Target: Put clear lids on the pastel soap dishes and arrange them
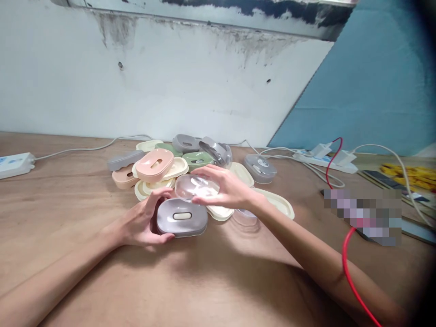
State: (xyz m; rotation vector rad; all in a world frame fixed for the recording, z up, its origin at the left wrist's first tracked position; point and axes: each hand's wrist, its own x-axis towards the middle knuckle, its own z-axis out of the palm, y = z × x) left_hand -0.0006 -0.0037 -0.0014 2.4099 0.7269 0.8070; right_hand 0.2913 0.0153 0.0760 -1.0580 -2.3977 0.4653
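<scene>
My left hand [150,220] grips the left end of a grey-mauve oval soap box [197,222], thumb at its front and fingers behind. A slot with a cream strip sits in the middle of its top. My right hand [226,186] pinches a clear plastic oval cover [187,187] between thumb and fingers. The cover is held just above and behind the grey box, partly overlapping its far edge in view. Behind both hands lies a heap of similar parts, among them a pink slotted lid [154,164], a green one [197,160] and cream trays [177,168].
At the right a finished-looking grey box with a clear cover [260,168] rests on the wooden table [218,281]. White power strips [17,165] and cables lie at both sides. A red cable [347,263] runs to a blurred-out device [364,220]. A white wall stands behind.
</scene>
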